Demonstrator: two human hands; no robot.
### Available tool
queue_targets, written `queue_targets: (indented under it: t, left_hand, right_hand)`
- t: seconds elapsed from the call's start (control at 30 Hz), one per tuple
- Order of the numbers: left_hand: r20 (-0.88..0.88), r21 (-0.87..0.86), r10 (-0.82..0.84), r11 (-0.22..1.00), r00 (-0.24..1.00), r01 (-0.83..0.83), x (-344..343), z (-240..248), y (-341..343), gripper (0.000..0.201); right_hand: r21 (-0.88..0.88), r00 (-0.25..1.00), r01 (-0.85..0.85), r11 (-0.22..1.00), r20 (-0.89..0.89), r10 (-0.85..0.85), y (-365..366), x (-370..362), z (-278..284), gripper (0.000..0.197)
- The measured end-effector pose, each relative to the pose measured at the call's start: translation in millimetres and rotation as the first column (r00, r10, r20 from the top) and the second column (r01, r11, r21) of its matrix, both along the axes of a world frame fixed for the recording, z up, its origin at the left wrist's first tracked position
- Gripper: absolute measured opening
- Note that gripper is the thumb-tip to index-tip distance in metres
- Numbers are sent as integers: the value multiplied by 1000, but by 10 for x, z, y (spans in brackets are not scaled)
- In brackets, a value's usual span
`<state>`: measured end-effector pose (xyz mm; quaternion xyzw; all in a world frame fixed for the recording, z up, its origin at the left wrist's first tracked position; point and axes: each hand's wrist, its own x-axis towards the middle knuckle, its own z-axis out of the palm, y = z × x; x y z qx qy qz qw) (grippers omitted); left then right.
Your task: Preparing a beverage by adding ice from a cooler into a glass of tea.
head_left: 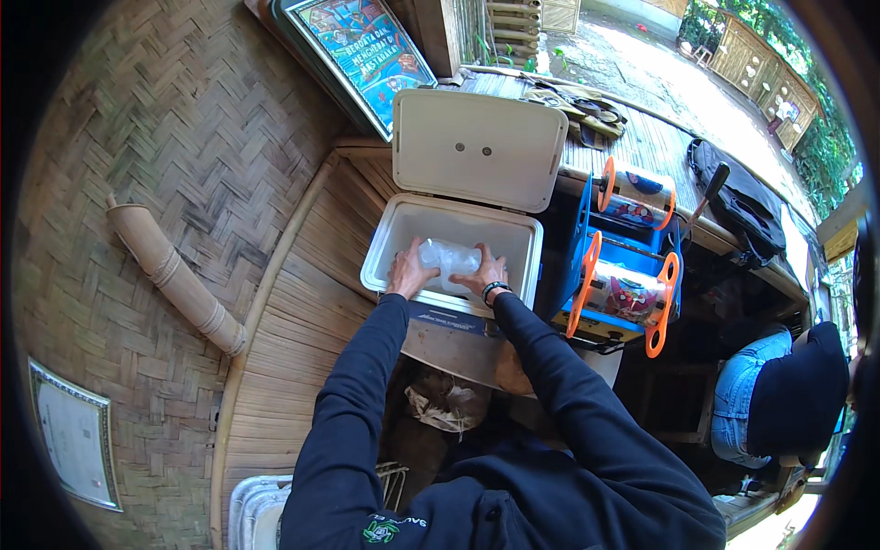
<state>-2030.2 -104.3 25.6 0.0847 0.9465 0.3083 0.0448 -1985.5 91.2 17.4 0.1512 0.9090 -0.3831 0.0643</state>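
Observation:
A white cooler box (378, 246) stands in front of me with its lid (478, 156) raised behind it. Both my hands reach inside. My left hand (410, 272) curls round the left end of a translucent, whitish plastic bag (449, 259) that looks like bagged ice. At the bag's right end, my right hand (488, 273) presses with curved fingers, a dark bracelet on its wrist. The bag lies across the inside of the cooler between the two hands. What lies beneath it is hidden.
Right of the cooler stands a blue-and-orange frame machine (628, 257) with printed rolls of film and a lever. A black bag (733, 197) rests on the bamboo counter beyond. Framed poster (367, 60) leans behind the lid. Another person (779, 394) is at the far right.

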Motion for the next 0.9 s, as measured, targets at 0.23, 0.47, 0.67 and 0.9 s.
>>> queue_targets:
  t: [0.23, 0.47, 0.67, 0.9]
  left_hand:
    - [44, -77, 76, 994, 996, -72, 5, -23, 53, 85]
    - [72, -9, 50, 999, 996, -50, -152, -19, 143, 88]
    - [186, 194, -8, 981, 982, -28, -184, 126, -97, 102]
    - [24, 113, 11, 993, 1000, -14, -33, 322, 104, 81]
  right_hand:
    - [16, 1000, 7, 1000, 3, -7, -62, -18, -60, 102]
    - [-133, 982, 159, 978, 119, -144, 213, -202, -341, 115]
    - [-191, 980, 200, 961, 50, -194, 234, -277, -85, 104]
    - [3, 985, 167, 986, -55, -166, 36, -280, 132, 99]
